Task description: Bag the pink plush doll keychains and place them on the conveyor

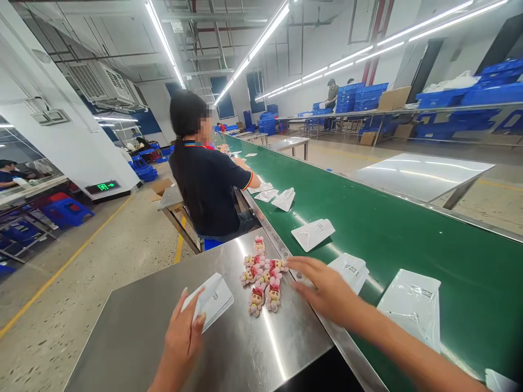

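My left hand [184, 329] grips a small stack of flat white packets [214, 298] by its near left edge, over the steel table. The top packet carries a small dark printed mark. My right hand [322, 286] reaches across the table's edge with fingers apart and nothing held. Its fingertips are close beside a cluster of several small pink figurines [265, 276] with rabbit-like ears and red on their heads. Whether the fingers touch the nearest figurine, I cannot tell.
A green conveyor belt [368, 218] runs along the right, with several white packets [314, 235] lying on it. Ahead, a person [208, 174] in a dark shirt sits beside the belt. Another steel table [425, 171] and stacked blue crates [359, 98] stand beyond.
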`<act>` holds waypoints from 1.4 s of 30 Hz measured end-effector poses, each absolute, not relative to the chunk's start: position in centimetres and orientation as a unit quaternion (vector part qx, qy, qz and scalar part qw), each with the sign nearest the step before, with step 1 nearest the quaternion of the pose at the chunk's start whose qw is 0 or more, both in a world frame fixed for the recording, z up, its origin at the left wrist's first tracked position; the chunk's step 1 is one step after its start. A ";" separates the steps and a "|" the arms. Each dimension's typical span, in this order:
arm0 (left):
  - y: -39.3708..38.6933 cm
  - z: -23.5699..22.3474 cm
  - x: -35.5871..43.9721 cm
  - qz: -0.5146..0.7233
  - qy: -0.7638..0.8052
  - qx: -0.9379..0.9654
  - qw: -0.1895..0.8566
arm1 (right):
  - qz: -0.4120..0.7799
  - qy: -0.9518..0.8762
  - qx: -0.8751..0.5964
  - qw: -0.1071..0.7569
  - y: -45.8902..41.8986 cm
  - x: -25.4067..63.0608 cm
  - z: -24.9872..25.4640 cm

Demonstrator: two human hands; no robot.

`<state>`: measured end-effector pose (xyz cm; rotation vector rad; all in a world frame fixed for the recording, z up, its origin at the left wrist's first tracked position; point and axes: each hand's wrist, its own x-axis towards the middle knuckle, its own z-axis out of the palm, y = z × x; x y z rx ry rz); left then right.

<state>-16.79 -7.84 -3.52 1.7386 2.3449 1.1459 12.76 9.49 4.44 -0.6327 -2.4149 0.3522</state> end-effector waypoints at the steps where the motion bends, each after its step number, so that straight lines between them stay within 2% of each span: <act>1: -8.1 -2.6 -15.6 0.386 0.727 0.565 0.062 | 0.151 -0.921 -0.203 0.296 8.4 11.6 4.5; 6: -7.4 -1.3 -9.9 0.439 0.576 0.500 0.475 | 0.198 -0.956 -0.117 0.180 5.4 8.5 3.6; 8: -6.4 -2.4 -8.5 0.477 0.527 0.422 0.562 | 0.211 -0.958 -0.113 0.155 6.0 8.0 2.9; 10: -5.5 -3.7 -7.6 0.515 0.515 0.325 0.603 | 0.250 -0.955 -0.102 0.125 7.8 7.4 2.3; 13: -4.5 -4.9 -6.6 0.566 0.518 0.192 0.612 | 0.277 -0.943 -0.165 0.083 12.0 5.9 1.7; 17: -3.6 -4.8 -6.2 0.621 0.516 0.168 0.565 | 0.191 -0.914 -0.357 0.034 17.1 3.5 0.7; 22: -2.7 -4.7 -5.9 0.609 0.543 0.224 0.532 | 0.208 -0.903 -0.375 -0.006 18.8 2.5 -0.5; 24: -2.2 -4.8 -5.5 0.606 0.545 0.256 0.520 | 0.201 -0.896 -0.395 0.013 18.5 3.1 -0.3; 26: -1.7 -4.7 -4.8 0.595 0.557 0.285 0.504 | 0.209 -0.881 -0.418 0.076 17.7 4.1 0.3; 29: -1.0 -4.0 -3.8 0.574 0.582 0.315 0.482 | 0.353 -0.816 -0.380 0.256 15.5 5.6 2.0; 31: -0.6 -3.4 -3.3 0.561 0.590 0.335 0.474 | 0.465 -0.752 -0.320 0.340 13.5 6.5 3.2; 34: -0.4 -3.0 -2.8 0.558 0.590 0.361 0.458 | 0.493 -0.731 -0.314 0.352 10.7 7.6 4.4; 42: -0.5 -3.8 -1.7 0.579 0.589 0.333 0.455 | 0.351 -0.791 -0.396 0.306 8.1 10.7 4.2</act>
